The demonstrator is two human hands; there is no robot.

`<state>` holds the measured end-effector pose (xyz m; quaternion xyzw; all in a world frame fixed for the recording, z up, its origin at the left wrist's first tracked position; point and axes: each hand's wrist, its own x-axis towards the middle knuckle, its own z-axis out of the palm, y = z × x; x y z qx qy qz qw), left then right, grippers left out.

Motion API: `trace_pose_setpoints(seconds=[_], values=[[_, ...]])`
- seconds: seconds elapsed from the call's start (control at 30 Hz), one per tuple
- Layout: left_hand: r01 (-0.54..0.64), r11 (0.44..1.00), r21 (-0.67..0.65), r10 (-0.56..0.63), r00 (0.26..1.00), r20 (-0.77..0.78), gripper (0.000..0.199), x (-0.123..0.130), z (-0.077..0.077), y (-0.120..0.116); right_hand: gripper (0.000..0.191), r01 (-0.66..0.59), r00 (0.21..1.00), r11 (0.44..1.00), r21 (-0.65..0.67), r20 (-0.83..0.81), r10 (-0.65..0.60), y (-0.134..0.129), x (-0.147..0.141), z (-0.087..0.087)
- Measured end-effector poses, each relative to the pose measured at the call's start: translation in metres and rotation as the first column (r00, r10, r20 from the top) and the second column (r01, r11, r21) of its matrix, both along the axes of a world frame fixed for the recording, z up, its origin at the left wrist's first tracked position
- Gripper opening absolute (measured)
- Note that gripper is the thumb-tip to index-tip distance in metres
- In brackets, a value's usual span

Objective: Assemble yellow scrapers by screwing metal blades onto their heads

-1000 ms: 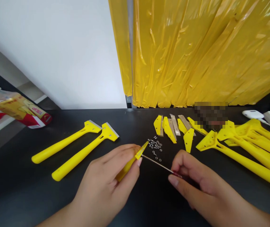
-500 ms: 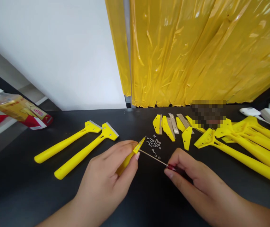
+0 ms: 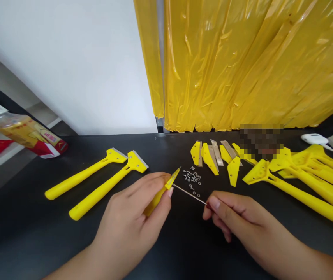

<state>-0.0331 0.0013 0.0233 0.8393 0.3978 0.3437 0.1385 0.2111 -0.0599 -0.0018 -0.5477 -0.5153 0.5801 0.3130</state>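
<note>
Your left hand (image 3: 131,210) has its fingers clamped round the yellow scraper (image 3: 157,203); your right hand (image 3: 242,217) pinches the thin screwdriver shaft (image 3: 189,194) — tip at the scraper head. Looks like the screw step — next move calls for keeping that tip steady.

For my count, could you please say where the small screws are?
They lie on the black bench in the head view, right of the yellow scraper in the left hand.

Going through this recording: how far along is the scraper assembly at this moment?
Done: two yellow scrapers lie with steel blades fitted. In hand: the left hand holds a scraper while the right hand holds a screwdriver shaft to its head. Left: loose steel blades, yellow head pieces, small screws.
</note>
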Motion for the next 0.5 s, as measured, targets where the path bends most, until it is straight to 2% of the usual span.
trace_pose_setpoints(seconds=[0.17, 0.3, 0.43, 0.5], values=[[-0.002, 1.000, 0.002, 0.002, 1.000, -0.008, 0.021, -0.0006, 0.0002, -0.0003, 0.029, 0.020, 1.000, 0.999, 0.041, -0.020, -0.019, 0.0006, 0.0003, 0.0031], [-0.018, 1.000, 0.020, 0.018, 1.000, -0.002, 0.019, -0.0007, 0.0005, -0.0004, 0.040, 0.016, 0.999, 0.999, 0.043, 0.037, -0.017, 0.0003, 0.0025, 0.0026], [-0.013, 0.999, 0.048, 0.014, 1.000, -0.013, 0.019, -0.0003, -0.0008, 0.0008, 0.027, 0.013, 1.000, 0.997, 0.076, 0.025, -0.015, -0.0015, 0.0030, -0.0003], [-0.018, 0.998, 0.061, 0.018, 1.000, -0.011, 0.019, -0.0003, -0.0013, 0.0012, 0.030, 0.005, 0.999, 0.996, 0.088, 0.047, -0.009, -0.0019, 0.0029, -0.0011]])
